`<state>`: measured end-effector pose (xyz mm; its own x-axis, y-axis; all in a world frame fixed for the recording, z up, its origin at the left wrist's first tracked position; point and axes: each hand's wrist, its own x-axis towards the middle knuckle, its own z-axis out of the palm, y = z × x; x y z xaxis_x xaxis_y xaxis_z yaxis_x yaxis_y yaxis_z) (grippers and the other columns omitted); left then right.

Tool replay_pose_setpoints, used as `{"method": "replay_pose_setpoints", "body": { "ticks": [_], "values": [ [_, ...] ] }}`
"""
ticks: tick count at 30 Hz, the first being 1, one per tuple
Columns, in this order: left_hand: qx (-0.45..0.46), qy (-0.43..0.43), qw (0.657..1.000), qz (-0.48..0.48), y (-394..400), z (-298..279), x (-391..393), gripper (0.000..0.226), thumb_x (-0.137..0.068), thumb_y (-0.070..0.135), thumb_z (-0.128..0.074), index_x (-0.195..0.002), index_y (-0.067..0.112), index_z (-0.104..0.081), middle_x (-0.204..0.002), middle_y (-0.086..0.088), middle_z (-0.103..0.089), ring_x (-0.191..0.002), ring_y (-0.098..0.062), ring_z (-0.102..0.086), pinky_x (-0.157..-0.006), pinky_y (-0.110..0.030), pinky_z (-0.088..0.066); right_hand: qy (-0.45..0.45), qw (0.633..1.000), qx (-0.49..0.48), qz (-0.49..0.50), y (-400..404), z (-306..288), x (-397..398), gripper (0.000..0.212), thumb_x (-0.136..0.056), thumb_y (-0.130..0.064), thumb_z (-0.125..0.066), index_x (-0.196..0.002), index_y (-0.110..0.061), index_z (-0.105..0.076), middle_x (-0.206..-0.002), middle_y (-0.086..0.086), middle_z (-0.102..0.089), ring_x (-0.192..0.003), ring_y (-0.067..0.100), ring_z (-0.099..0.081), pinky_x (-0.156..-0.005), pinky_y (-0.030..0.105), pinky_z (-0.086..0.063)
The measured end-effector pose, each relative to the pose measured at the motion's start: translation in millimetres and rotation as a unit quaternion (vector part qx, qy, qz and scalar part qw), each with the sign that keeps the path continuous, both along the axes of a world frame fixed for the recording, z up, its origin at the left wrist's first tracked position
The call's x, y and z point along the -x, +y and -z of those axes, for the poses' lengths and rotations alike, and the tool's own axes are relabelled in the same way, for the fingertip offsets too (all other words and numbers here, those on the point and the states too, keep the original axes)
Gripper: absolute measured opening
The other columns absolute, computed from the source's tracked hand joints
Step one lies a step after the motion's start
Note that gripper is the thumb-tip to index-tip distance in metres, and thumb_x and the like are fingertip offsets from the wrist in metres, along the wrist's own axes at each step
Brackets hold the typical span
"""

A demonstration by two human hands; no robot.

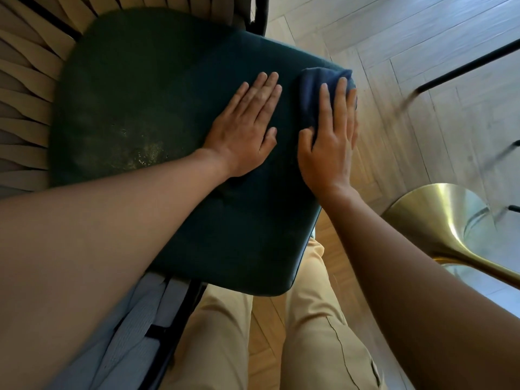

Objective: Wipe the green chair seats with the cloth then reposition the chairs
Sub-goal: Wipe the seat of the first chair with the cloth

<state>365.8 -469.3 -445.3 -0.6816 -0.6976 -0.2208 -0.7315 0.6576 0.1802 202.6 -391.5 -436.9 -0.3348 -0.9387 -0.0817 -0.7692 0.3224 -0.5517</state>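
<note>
A dark green chair seat (146,102) fills the middle of the head view, with a pale dusty patch near its left front. My left hand (247,128) lies flat on the seat, fingers straight and together. My right hand (330,139) presses a dark blue cloth (318,80) onto the seat's right edge, fingers stretched over the cloth and thumb at its near side. Most of the cloth is bunched beyond my fingertips.
The chair's woven beige back (25,88) curves round the seat's left side. A brass table base (439,220) stands on the wooden floor (394,38) at the right. Black chair legs (464,66) cross the upper right. My beige-trousered legs (318,333) are below the seat.
</note>
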Motion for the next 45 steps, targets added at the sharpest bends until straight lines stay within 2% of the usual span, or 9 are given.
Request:
{"method": "replay_pose_setpoints", "body": {
  "ticks": [5,15,19,24,31,33,36,41,45],
  "values": [
    [-0.014,-0.015,1.0,0.014,-3,-3,-3,0.073,-0.101,0.042,-0.019,-0.162,0.004,-0.005,-0.17,-0.015,0.001,-0.158,-0.026,0.002,-0.128,-0.042,-0.002,0.032,0.994,0.038,-0.098,24,2,-1,0.054,-0.095,-0.009,-0.045,-0.148,-0.002,-0.046,-0.157,0.02,-0.039,-0.151,0.035,-0.027,-0.125,0.043,-0.016],
    [-0.032,-0.016,0.999,0.042,13,-22,-26,0.074,-0.098,0.038,-0.026,-0.162,0.004,-0.008,-0.17,-0.013,-0.001,-0.158,-0.025,0.001,-0.128,-0.042,-0.005,-0.017,0.967,0.019,-0.254,55,-27,17,0.032,-0.098,-0.015,-0.049,-0.12,-0.012,-0.073,-0.127,0.006,-0.07,-0.123,0.023,-0.06,-0.106,0.042,-0.048],
    [-0.063,0.027,0.993,-0.094,56,-32,-66,0.072,-0.101,0.036,-0.032,-0.162,0.005,-0.011,-0.171,-0.012,-0.004,-0.158,-0.024,0.0,-0.128,-0.042,-0.003,-0.185,0.965,-0.101,-0.153,51,-64,9,0.034,-0.099,-0.006,-0.049,-0.112,-0.023,-0.075,-0.11,-0.005,-0.073,-0.102,0.004,-0.066,-0.089,0.026,-0.056],
    [-0.058,0.017,0.949,-0.31,120,-34,-112,0.071,-0.104,0.036,-0.035,-0.162,0.006,-0.007,-0.171,-0.011,0.002,-0.158,-0.023,0.004,-0.128,-0.045,-0.004,-0.428,0.888,-0.171,0.005,29,-82,-35,0.047,-0.088,0.001,-0.04,-0.107,-0.022,-0.077,-0.104,0.0,-0.074,-0.097,0.017,-0.067,-0.077,0.034,-0.055],
    [-0.022,0.003,0.884,-0.467,165,-11,-107,0.071,-0.104,0.039,-0.034,-0.161,0.004,-0.01,-0.17,-0.015,-0.002,-0.158,-0.027,0.001,-0.128,-0.043,-0.003,-0.251,0.933,-0.07,-0.247,-28,-65,-98,0.045,-0.09,-0.008,-0.047,-0.129,-0.019,-0.068,-0.123,-0.006,-0.069,-0.115,0.002,-0.061,-0.1,0.017,-0.045],
    [-0.018,0.015,0.878,-0.479,172,-5,-104,0.07,-0.103,0.037,-0.033,-0.161,0.003,-0.014,-0.17,-0.015,-0.005,-0.158,-0.027,-0.001,-0.128,-0.044,-0.003,-0.147,0.912,-0.08,-0.374,-38,-50,-106,0.054,-0.092,-0.015,-0.05,-0.145,-0.016,-0.052,-0.149,0.005,-0.053,-0.145,0.018,-0.039,-0.119,0.031,-0.031],
    [0.011,0.03,0.877,-0.479,176,3,-101,0.068,-0.103,0.034,-0.034,-0.16,0.0,-0.019,-0.169,-0.018,-0.011,-0.157,-0.03,-0.006,-0.128,-0.047,-0.007,-0.032,0.875,-0.113,-0.469,-38,-26,-114,0.067,-0.096,-0.021,-0.053,-0.158,-0.011,-0.028,-0.167,0.011,-0.02,-0.156,0.028,-0.009,-0.126,0.045,-0.012],
    [0.041,0.025,0.876,-0.48,179,7,-99,0.067,-0.102,0.033,-0.036,-0.159,-0.001,-0.022,-0.168,-0.02,-0.016,-0.157,-0.032,-0.011,-0.127,-0.048,-0.01,-0.054,0.877,0.009,-0.477,-29,-2,-111,0.053,-0.09,-0.009,-0.045,-0.142,-0.003,-0.055,-0.153,0.015,-0.047,-0.146,0.034,-0.037,-0.12,0.049,-0.029],
    [0.035,0.016,0.88,-0.473,180,8,-103,0.068,-0.102,0.033,-0.032,-0.16,0.001,-0.018,-0.169,-0.018,-0.012,-0.157,-0.031,-0.008,-0.127,-0.048,-0.009,-0.058,0.834,0.063,-0.545,-17,4,-98,0.04,-0.093,-0.007,-0.046,-0.126,-0.006,-0.069,-0.139,0.01,-0.062,-0.136,0.028,-0.052,-0.111,0.052,-0.041]
  ]
}}
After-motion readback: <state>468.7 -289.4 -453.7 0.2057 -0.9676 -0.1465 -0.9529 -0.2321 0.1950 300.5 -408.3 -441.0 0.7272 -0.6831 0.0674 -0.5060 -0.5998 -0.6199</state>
